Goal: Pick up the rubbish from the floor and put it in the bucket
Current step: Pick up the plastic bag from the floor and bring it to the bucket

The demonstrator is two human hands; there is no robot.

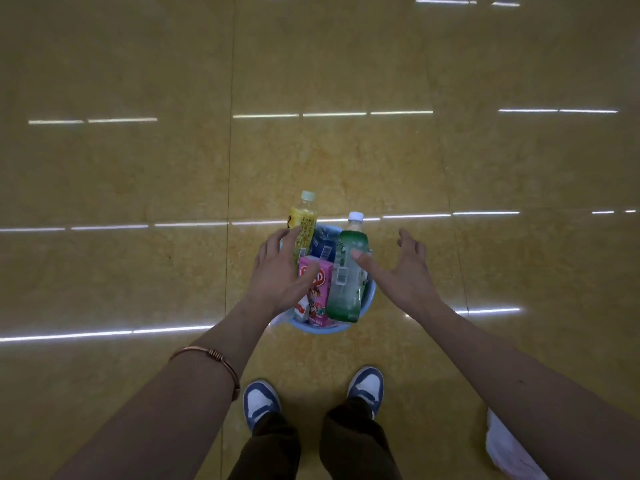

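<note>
A light blue bucket [320,328] stands on the floor just ahead of my feet. It holds a yellow bottle [303,226], a green bottle [348,275], a pink carton [319,289] and a dark blue packet [322,243]. My left hand [280,271] hovers over the bucket's left side with relaxed fingers, next to the yellow bottle and the carton. My right hand [407,271] is spread wide to the right of the bucket, its thumb near the green bottle. Neither hand holds anything.
A white plastic bag [509,448] lies on the glossy yellow tile floor [138,174] at the lower right, partly behind my right forearm. My two blue and white shoes [261,401] stand just behind the bucket.
</note>
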